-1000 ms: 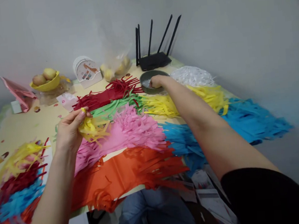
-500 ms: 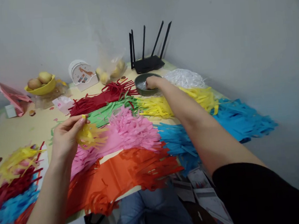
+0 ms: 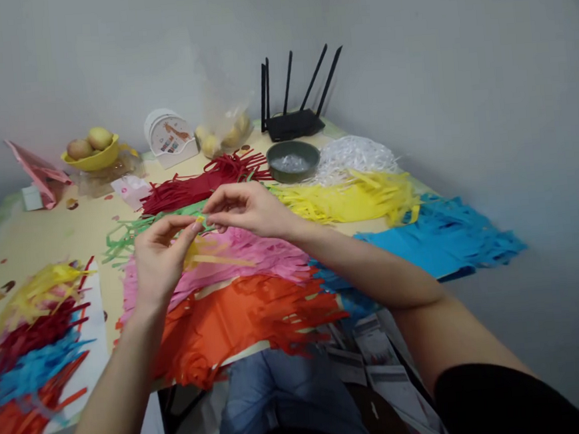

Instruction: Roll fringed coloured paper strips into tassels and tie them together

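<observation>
Yellow tassel (image 3: 199, 251) hangs from the left hand (image 3: 161, 259), thumb and fingers pinched on its top, above pink fringe (image 3: 260, 256). Right hand (image 3: 253, 210) fingertips nearly close beside it, hold unclear. Beyond: red fringe (image 3: 192, 188), green bowl (image 3: 294, 176), black router (image 3: 295, 125).

Router (image 3: 296, 124) behind bowl (image 3: 295, 174), strips (image 3: 351, 201) before.

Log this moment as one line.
left hand: pinching yellow fringe | right hand: at fringe's top, grip unclear | bowl: clear material inside
</observation>
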Demonstrator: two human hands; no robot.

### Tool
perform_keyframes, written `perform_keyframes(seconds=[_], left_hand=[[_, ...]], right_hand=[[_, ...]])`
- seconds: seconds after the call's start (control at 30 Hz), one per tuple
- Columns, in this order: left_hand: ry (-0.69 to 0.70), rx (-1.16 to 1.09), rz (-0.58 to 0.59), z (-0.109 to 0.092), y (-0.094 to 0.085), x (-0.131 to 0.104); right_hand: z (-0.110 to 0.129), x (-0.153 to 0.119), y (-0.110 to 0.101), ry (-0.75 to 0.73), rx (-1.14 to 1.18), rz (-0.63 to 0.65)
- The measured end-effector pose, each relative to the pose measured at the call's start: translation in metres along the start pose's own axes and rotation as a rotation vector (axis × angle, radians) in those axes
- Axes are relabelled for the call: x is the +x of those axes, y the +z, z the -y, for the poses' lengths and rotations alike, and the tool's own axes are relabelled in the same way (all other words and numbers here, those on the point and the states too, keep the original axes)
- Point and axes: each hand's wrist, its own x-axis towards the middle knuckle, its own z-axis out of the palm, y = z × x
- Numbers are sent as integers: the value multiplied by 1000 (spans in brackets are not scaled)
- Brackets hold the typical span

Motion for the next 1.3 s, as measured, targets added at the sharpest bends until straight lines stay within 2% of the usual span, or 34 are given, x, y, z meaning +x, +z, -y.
perform_keyframes(seconds=[0.07,0.23,0.47,0.57,0.67,0.87,1.0,1.2,1.3], left_hand=[[32,28,6,-4,-3,-8],[129,191,-31,-11,-15,-24],[420,538,-81,-18,-26,-40],[488,639,-91,-18,-28,-44],[452,624,-92,-18,-29,-47],[271,412,-136,-17,-27,-53],[186,272,-104,-17,-29,-57],[277,353,-191,-16,-33,-62],[249,251,-151,-12,-33,-63]], right_hand=[[4,-4,12,2,73,8],[11,-9,24,16,124,12],[16,-11,43,4,67,-43],[12,-11,49,19,93,-48],[8,-12,52,35,94,-59],[12,-17,59,0,-58,-105],[14,-19,64,-31,-108,-134],[15,-19,66,-12,-83,-16],[20,-18,65,-16,-84,-10]])
